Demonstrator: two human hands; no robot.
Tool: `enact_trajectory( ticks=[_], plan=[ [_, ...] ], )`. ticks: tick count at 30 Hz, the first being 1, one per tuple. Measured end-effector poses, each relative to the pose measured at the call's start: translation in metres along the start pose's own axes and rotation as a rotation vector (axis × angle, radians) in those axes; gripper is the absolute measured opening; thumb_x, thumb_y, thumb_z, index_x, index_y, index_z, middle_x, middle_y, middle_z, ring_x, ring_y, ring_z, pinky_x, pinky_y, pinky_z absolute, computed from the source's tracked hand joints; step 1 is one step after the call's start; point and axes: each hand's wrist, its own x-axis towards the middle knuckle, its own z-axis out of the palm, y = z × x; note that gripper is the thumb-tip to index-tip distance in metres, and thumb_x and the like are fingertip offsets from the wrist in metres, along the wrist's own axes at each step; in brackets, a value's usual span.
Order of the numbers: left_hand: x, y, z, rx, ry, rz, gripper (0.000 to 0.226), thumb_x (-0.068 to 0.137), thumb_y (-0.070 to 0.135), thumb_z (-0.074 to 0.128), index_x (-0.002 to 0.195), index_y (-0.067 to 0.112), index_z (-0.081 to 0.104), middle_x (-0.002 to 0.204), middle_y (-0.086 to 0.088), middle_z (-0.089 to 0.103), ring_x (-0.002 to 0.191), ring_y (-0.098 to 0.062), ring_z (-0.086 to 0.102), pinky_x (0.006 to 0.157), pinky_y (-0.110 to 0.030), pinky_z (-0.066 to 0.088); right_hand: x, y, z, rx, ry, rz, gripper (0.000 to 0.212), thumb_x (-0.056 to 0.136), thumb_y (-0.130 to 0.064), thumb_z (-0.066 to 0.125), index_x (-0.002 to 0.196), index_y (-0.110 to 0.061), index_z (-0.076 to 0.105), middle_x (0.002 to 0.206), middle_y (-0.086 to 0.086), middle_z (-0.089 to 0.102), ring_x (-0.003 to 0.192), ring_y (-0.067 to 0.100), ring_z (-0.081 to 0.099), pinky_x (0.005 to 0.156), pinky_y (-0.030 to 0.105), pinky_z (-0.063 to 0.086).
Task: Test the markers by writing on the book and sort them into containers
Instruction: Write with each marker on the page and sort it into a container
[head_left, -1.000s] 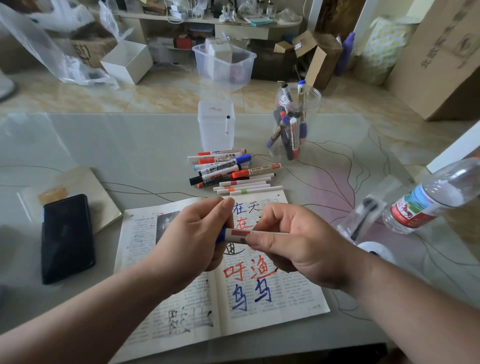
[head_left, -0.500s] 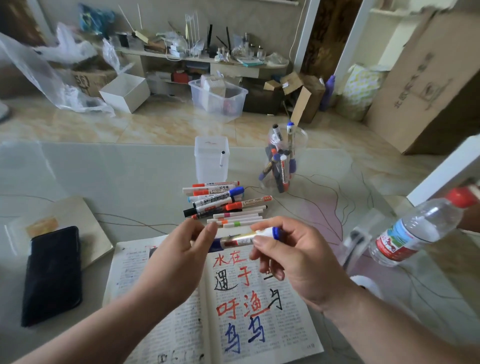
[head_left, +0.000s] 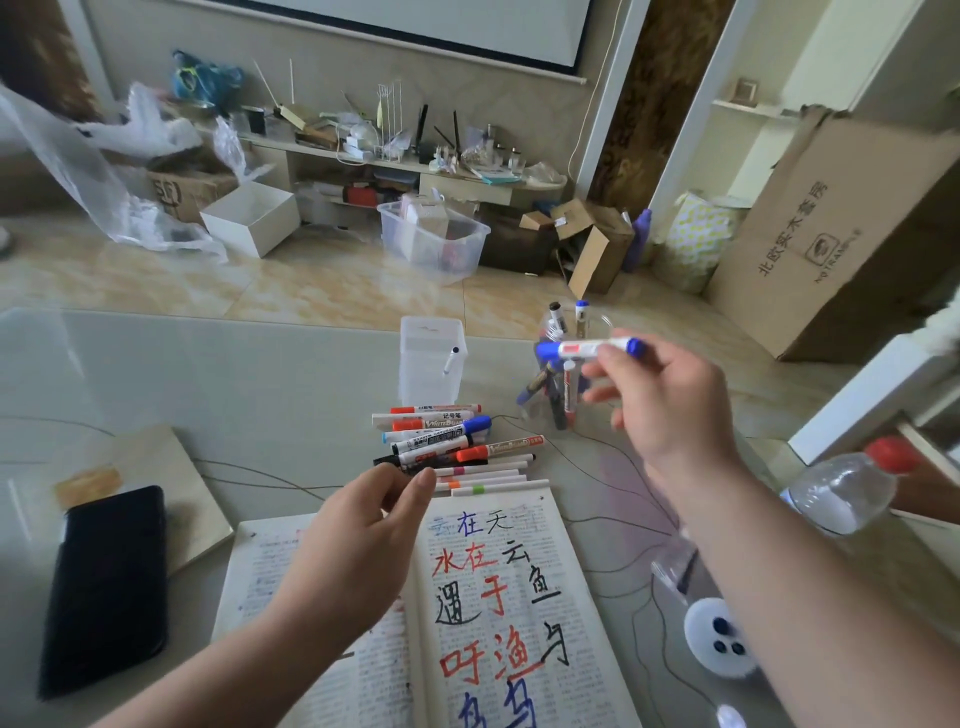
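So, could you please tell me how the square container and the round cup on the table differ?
The square container is frosted with flat walls; the round cup is clear and cylindrical. The square container holds a single marker, the round cup a crowded bunch of markers. The square container shows fully; the round cup is partly hidden by the right hand and its blue marker. Both stand upright on the table.

left hand (head_left: 358, 530) low, forearm reaching forward, fingers loosely curled, holding nothing; right hand (head_left: 660, 405) higher, thumb and fingertips pinching a marker (head_left: 576, 349) level
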Motion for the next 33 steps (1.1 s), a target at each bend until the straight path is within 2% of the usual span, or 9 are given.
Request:
enact_trajectory(
  ticks=[3,6,8,11,15,18,22,27,33],
  plan=[
    [0.0,0.0,-0.001,0.019,-0.014,-0.002,0.043,0.096,0.05,0.053,0.069,0.016,0.057,0.046,0.011,0.049,0.04,-0.006,0.039,0.051,-0.032,0.038,0.048,-0.006,0.002,-0.098,0.115,-0.046,0.016,0.092,-0.016,0.066,0.08,-0.027,0.066,0.08,0.007,0.077,0.06,0.019,0.071,0.048,0.022,0.046],
    [0.001,-0.001,-0.001,0.045,-0.007,0.008,0.046,0.095,0.051,0.053,0.068,0.015,0.057,0.05,0.007,0.051,0.041,-0.006,0.04,0.052,-0.032,0.038,0.084,-0.001,0.006,-0.206,0.122,-0.034,0.013,0.09,-0.021,0.065,0.079,-0.024,0.069,0.073,0.003,0.075,0.068,0.024,0.074,0.056,0.029,0.049],
    [0.003,-0.001,0.0,0.056,-0.007,0.005,0.047,0.095,0.051,0.052,0.069,0.012,0.058,0.055,0.0,0.055,0.043,-0.007,0.041,0.052,-0.032,0.039,0.096,0.006,0.009,-0.242,0.076,0.009,0.014,0.091,-0.023,0.066,0.102,-0.016,0.072,0.07,-0.001,0.073,0.069,0.022,0.073,0.054,0.027,0.05],
    [0.006,-0.002,0.002,0.076,-0.012,-0.008,0.049,0.095,0.05,0.05,0.072,0.008,0.059,0.067,-0.011,0.062,0.044,-0.01,0.041,0.053,-0.033,0.038,0.097,0.021,0.014,-0.31,0.033,-0.023,0.05,0.088,-0.026,0.069,0.134,-0.011,0.058,0.069,-0.004,0.074,0.074,0.019,0.074,0.066,0.034,0.058],
    [0.007,-0.004,0.005,0.142,-0.015,-0.025,0.046,0.096,0.049,0.05,0.071,0.011,0.059,0.071,-0.009,0.066,0.049,-0.012,0.048,0.054,-0.037,0.043,0.071,0.054,0.032,-0.404,-0.073,-0.088,0.033,0.087,-0.025,0.068,0.12,-0.017,0.065,0.081,-0.005,0.075,0.077,0.016,0.073,0.081,0.035,0.059],
    [0.008,-0.009,0.007,0.193,-0.028,-0.034,0.042,0.096,0.046,0.053,0.068,0.015,0.059,0.067,-0.003,0.065,0.056,-0.017,0.054,0.06,-0.038,0.048,0.043,0.086,0.047,-0.564,-0.283,-0.116,0.017,0.087,-0.021,0.064,0.103,-0.023,0.071,0.091,-0.005,0.074,0.081,0.018,0.07,0.082,0.039,0.059],
    [0.008,-0.011,0.008,0.227,-0.046,-0.047,0.043,0.095,0.048,0.054,0.065,0.017,0.057,0.055,0.003,0.058,0.047,-0.011,0.047,0.055,-0.031,0.042,0.013,0.118,0.062,-0.96,-0.592,-0.108,0.032,0.092,-0.01,0.056,0.118,-0.025,0.066,0.12,-0.004,0.066,0.099,0.021,0.064,0.087,0.039,0.057],
    [0.007,-0.01,0.007,0.251,-0.077,-0.058,0.043,0.095,0.05,0.053,0.069,0.017,0.059,0.062,-0.001,0.064,0.047,-0.01,0.047,0.055,-0.032,0.043,0.014,0.135,0.075,-1.131,-0.649,-0.192,0.057,0.083,0.004,0.048,0.131,-0.024,0.058,0.126,-0.005,0.059,0.109,0.027,0.062,0.088,0.039,0.053],
    [0.003,-0.013,0.006,0.286,-0.143,-0.082,0.045,0.095,0.052,0.054,0.07,0.015,0.059,0.054,0.005,0.057,0.043,-0.006,0.044,0.052,-0.032,0.043,0.029,0.143,0.079,-1.225,-0.697,-0.311,0.035,0.093,-0.003,0.045,0.118,-0.019,0.062,0.117,0.004,0.061,0.107,0.032,0.062,0.083,0.036,0.05]
  ],
)
